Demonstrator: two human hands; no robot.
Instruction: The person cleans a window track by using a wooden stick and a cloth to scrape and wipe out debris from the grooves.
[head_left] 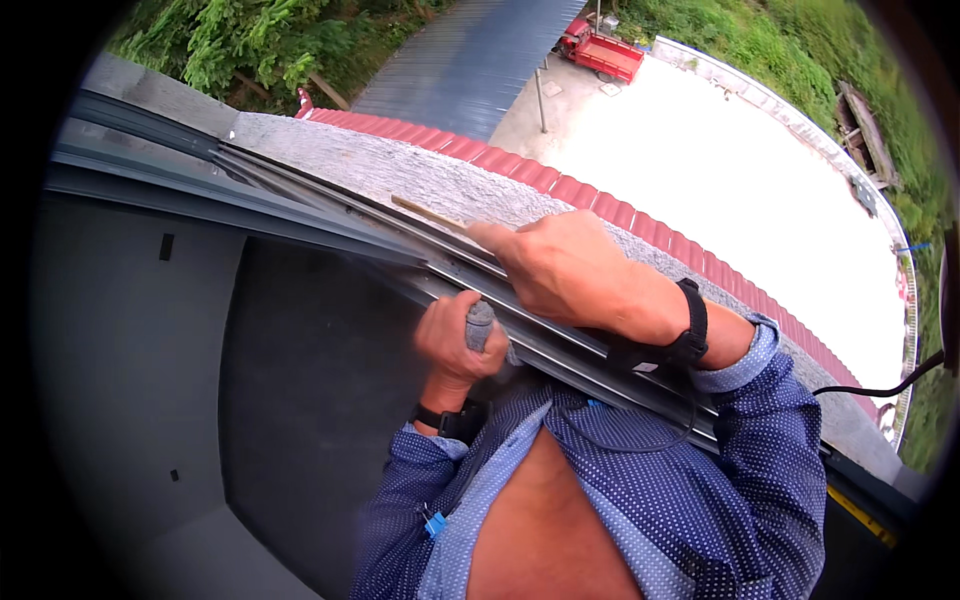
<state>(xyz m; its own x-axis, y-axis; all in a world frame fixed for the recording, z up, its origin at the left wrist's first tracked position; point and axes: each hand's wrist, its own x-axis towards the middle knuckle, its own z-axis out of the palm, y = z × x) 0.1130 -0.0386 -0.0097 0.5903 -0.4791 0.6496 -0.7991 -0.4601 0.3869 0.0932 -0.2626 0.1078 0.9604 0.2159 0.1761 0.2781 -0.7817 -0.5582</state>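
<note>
My right hand (565, 265) is closed above the outer sill with its index finger stretched forward. From that fingertip a thin, flat, wood-coloured strip (428, 212) points left along the sill; most of its held end is hidden. Closer to my body, my left hand (452, 338) wraps round a grey, rounded thing (480, 325) whose kind I cannot make out. That fist is beside the metal window track (540, 335), whose parallel rails run under my right forearm.
A dark window frame (200, 195) stretches off to the left. Outside the rough grey sill (340, 150) runs a red tiled edge (600, 200). Far below are a blue metal roof (450, 60), a pale yard (720, 180) and a red truck (605, 55). A black cable (890, 388) hangs at right.
</note>
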